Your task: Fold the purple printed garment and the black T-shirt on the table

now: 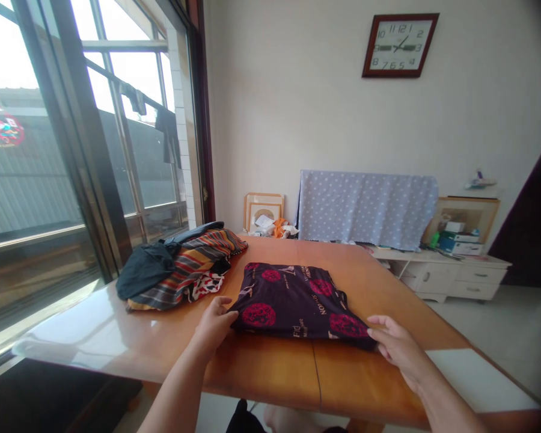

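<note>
Head view: where's the cloth [293, 304]?
It's on the table [270, 367], just right of the clothes pile [184, 270].
And the fingers?
Left hand [216, 319] pinches its near left corner; right hand [392, 337] pinches the near right corner.
Anything behind the table?
A clock [401, 60] hangs on the wall [275, 108].

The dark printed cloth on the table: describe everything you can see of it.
The dark printed cloth is deep purple to near black, with round red prints and pale lettering. It looks like soft, thin fabric, folded into a roughly four-sided shape with slight wrinkles. It lies spread on the wooden table, right of a heap of clothes. The left hand grips its near left corner, the right hand its near right corner. Its underside is hidden.
</note>
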A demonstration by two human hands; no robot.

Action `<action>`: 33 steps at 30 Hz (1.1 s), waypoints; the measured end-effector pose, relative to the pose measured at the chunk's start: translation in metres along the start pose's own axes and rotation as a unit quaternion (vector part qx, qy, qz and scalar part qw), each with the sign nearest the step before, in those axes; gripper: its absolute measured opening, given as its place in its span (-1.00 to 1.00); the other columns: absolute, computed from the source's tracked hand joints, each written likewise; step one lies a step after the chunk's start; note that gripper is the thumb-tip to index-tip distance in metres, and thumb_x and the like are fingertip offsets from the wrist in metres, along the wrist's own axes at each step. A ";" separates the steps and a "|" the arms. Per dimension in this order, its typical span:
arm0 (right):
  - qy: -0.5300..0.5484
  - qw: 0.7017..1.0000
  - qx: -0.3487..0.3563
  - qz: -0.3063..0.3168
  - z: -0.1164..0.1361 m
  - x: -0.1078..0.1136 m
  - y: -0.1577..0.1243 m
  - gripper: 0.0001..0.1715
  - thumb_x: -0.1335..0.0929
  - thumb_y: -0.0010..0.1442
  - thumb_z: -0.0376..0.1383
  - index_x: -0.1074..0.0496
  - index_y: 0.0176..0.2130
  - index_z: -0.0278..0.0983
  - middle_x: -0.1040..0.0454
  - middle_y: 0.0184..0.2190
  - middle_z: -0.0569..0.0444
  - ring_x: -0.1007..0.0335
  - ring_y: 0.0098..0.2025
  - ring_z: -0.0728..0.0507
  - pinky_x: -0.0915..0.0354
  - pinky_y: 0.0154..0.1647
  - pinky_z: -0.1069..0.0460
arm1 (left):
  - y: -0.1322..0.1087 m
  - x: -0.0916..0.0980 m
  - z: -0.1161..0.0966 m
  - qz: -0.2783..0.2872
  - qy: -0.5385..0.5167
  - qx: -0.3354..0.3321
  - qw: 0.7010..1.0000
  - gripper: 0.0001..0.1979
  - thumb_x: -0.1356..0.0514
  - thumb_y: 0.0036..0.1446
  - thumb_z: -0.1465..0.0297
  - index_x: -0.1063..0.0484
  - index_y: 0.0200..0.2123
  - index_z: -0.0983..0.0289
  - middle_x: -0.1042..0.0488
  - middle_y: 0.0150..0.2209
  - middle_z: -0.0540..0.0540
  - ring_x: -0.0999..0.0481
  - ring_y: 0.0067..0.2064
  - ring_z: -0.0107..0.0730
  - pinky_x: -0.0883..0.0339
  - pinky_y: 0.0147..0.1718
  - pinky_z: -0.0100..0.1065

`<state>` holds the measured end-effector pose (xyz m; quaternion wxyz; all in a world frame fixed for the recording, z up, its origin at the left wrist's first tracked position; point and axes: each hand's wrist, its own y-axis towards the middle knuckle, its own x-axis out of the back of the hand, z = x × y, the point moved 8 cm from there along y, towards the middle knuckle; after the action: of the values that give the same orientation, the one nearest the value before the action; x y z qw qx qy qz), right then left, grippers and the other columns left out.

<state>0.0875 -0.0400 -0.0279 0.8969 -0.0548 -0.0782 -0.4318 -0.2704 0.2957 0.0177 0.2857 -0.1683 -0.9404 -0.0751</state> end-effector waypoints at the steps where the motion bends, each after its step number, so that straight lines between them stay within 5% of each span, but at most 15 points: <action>1: 0.002 1.000 -0.006 -0.009 -0.002 0.003 0.000 -0.45 -0.41 0.03 -0.04 -0.34 -0.03 -0.21 -0.32 -0.51 0.20 -0.07 -0.59 0.02 -0.01 -0.54 0.07 | 0.001 0.002 0.001 0.004 -0.005 0.001 1.000 -0.56 -0.26 0.02 0.23 -0.38 -0.01 0.18 -0.54 -0.36 0.00 -0.57 -0.32 -0.25 -0.34 -0.29 -0.31; 9: -0.071 0.997 -0.015 -0.006 -0.003 -0.004 -0.001 -0.45 -0.38 0.01 -0.06 -0.36 -0.03 -0.21 -0.44 -0.43 0.11 -0.23 -0.51 -0.05 -0.13 -0.47 0.04 | -0.008 0.007 -0.008 0.024 0.034 -0.023 0.999 -0.59 -0.22 0.05 0.16 -0.43 -0.04 0.19 -0.56 -0.35 0.03 -0.54 -0.22 -0.17 -0.30 -0.22 -0.29; 18: -0.091 0.996 -0.012 0.012 -0.005 -0.002 0.002 -0.41 -0.38 0.03 -0.05 -0.34 0.02 -0.21 -0.40 -0.50 0.15 -0.25 -0.50 -0.08 -0.14 -0.42 0.02 | -0.011 0.011 -0.006 0.052 0.073 -0.041 0.995 -0.54 -0.21 -0.06 0.32 -0.41 -0.01 0.13 -0.55 -0.36 -0.03 -0.54 -0.25 -0.21 -0.26 -0.20 -0.31; 26: -0.197 0.980 0.029 0.028 -0.022 -0.004 0.007 -0.52 -0.39 -0.01 -0.20 -0.36 -0.05 -0.22 -0.29 -0.60 0.26 -0.26 -0.51 -0.07 -0.11 -0.42 0.05 | -0.006 0.005 0.000 0.060 0.236 -0.037 0.969 -0.54 -0.18 -0.08 0.36 -0.35 -0.02 0.09 -0.59 -0.25 0.05 -0.54 -0.07 -0.04 -0.12 -0.01 -0.10; 33: -0.185 0.979 0.041 -0.076 0.003 0.006 0.019 -0.65 -0.40 0.06 -0.08 -0.43 -0.17 -0.18 -0.51 -0.43 0.08 -0.45 -0.32 -0.16 -0.24 -0.31 0.02 | -0.013 -0.006 -0.048 -0.045 0.290 -0.140 0.946 -0.69 -0.07 0.19 0.23 -0.40 -0.03 0.15 -0.51 0.01 0.20 -0.42 0.09 -0.01 -0.13 0.03 -0.06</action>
<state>0.1055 -0.0324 -0.0246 0.8327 -0.0910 -0.2644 -0.4779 -0.2460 0.2705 0.0538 0.5157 -0.1350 -0.8038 -0.2642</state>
